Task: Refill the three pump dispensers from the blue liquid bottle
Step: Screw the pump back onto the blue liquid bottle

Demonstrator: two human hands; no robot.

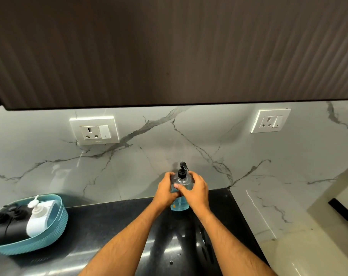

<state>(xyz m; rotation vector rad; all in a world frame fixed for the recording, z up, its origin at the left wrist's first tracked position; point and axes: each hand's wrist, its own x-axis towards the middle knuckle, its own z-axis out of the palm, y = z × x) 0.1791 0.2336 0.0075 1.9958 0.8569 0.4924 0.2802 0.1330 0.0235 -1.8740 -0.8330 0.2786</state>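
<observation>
1. Left hand (166, 189) and right hand (196, 189) are both wrapping curled fingers around the clear pump bottle (180, 193) of blue liquid.
2. The bottle is standing upright on the black counter (113, 226).

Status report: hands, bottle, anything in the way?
Both hands, left and right, grip blue bottle, upright on counter, pump on. Dispensers in basket. Nothing blocking.

Home kitchen — black counter (109, 226), marble backsplash (169, 140), wall sockets (94, 130)
</observation>
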